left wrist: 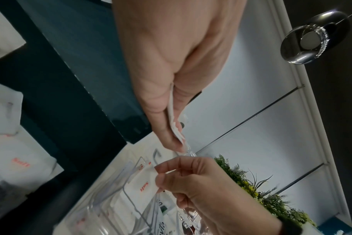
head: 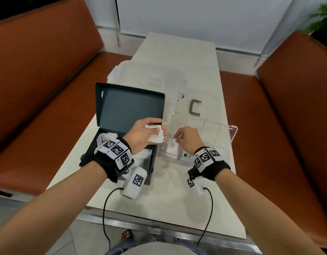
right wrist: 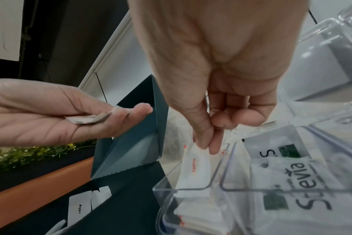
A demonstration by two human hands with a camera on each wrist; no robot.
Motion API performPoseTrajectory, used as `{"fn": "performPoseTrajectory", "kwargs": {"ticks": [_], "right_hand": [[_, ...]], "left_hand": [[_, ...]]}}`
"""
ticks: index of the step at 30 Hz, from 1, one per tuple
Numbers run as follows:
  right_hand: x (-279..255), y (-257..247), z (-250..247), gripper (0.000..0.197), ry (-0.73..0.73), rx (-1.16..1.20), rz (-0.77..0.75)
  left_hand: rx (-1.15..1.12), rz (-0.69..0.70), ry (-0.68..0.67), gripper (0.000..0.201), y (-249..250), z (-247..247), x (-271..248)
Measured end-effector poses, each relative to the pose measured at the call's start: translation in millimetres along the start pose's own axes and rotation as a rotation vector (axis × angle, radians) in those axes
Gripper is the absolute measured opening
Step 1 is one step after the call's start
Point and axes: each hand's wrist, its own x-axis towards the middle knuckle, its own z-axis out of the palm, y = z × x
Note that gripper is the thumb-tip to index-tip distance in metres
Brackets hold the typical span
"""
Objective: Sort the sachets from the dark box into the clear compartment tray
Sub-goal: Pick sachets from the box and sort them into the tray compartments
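The dark box (head: pixel 105 144) stands open at the left, with white sachets (left wrist: pixel 20 163) still inside. The clear compartment tray (head: pixel 227 137) lies to its right. My left hand (head: pixel 159 129) hovers between them, palm up, and holds a few white sachets (head: pixel 156 137) between thumb and fingers (left wrist: pixel 167 136). My right hand (head: pixel 176 138) pinches one white sachet with red print (right wrist: pixel 195 162) by its top edge, hanging into the tray's near-left compartment (right wrist: pixel 171 187). More red-print sachets lie in that compartment. Stevia sachets (right wrist: pixel 291 174) fill the one beside it.
The box's raised lid (head: pixel 129 105) stands behind my left hand. A clear plastic lid (head: pixel 146 78) and a grey C-shaped clip (head: pixel 195 107) lie further back on the white table (head: pixel 168 199). Orange benches (head: pixel 39 80) flank the table.
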Motion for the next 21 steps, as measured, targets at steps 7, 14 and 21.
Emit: {"fn": "performPoseTrajectory", "kwargs": {"ticks": [7,14,21], "right_hand": [[3.4,-5.2,10.8,0.016,-0.078,-0.211,-0.016],[-0.3,-13.3,19.2,0.022,-0.115,-0.464,-0.084],[-0.5,-12.4,14.1,0.028,-0.139,-0.454,-0.096]], "left_hand": [[-0.004,-0.016,-0.004,0.036,-1.5,-0.3,-1.4],[-0.026,-0.007,-0.007,0.036,0.3,-1.8,-2.4],[-0.064,-0.025,-0.001,0.034,1.9,-0.9,-2.2]]}}
